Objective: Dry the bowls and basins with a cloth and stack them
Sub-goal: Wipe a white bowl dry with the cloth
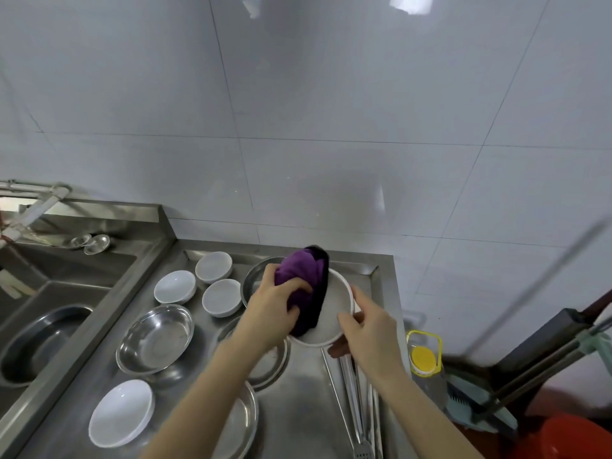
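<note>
My left hand (271,306) grips a bunched purple cloth (303,279) and presses it into a white bowl (334,313). My right hand (367,323) holds that bowl by its near right rim, lifted above the steel counter. Three white bowls (213,266) (174,287) (221,297) stand in a group to the left. Another white bowl (121,413) sits near the front left. A steel basin (154,339) rests beside them. More steel basins lie behind the cloth (255,276) and under my forearm (245,415).
A steel sink (49,283) lies to the left with a basin in it and small steel dishes (96,243) on its ledge. Tongs (356,409) lie on the counter's right side. A yellow-capped bottle (424,359) and a red bucket (563,438) stand right of the counter.
</note>
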A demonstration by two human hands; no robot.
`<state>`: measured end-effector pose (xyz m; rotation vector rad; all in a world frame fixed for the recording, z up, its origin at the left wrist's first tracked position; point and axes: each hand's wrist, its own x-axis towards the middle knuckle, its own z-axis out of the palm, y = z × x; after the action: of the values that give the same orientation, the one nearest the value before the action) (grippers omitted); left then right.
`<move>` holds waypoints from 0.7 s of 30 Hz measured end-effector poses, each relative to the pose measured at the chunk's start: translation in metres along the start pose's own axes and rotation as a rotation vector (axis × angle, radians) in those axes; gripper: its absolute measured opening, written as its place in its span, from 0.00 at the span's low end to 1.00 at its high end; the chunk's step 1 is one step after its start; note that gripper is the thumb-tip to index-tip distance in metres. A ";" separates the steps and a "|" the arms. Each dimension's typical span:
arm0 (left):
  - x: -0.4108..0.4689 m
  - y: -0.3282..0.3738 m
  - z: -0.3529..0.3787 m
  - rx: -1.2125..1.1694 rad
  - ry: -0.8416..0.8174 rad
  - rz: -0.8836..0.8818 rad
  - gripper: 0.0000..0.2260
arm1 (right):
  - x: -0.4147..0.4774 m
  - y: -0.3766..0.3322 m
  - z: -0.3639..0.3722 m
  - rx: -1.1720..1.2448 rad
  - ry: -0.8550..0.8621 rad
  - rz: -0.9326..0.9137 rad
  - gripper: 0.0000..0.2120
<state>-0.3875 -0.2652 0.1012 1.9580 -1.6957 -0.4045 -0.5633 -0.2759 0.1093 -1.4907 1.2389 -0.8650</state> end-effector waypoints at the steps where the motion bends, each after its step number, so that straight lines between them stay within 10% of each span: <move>1: 0.004 -0.006 -0.006 0.031 -0.064 0.055 0.19 | 0.003 -0.003 -0.005 -0.030 -0.052 -0.014 0.23; 11: -0.020 0.060 0.036 -0.626 0.406 -0.482 0.16 | 0.018 -0.013 0.026 -0.097 0.394 -0.175 0.25; 16: -0.012 0.048 0.024 -0.473 0.335 -0.417 0.16 | 0.017 -0.018 0.007 -0.202 0.190 -0.168 0.26; 21: 0.006 0.013 0.001 -0.067 0.080 0.015 0.17 | 0.045 -0.039 -0.040 -0.486 -0.271 -0.167 0.20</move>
<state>-0.3976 -0.2719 0.1079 1.8872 -1.6260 -0.3678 -0.5798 -0.3292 0.1548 -2.0474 1.1802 -0.4563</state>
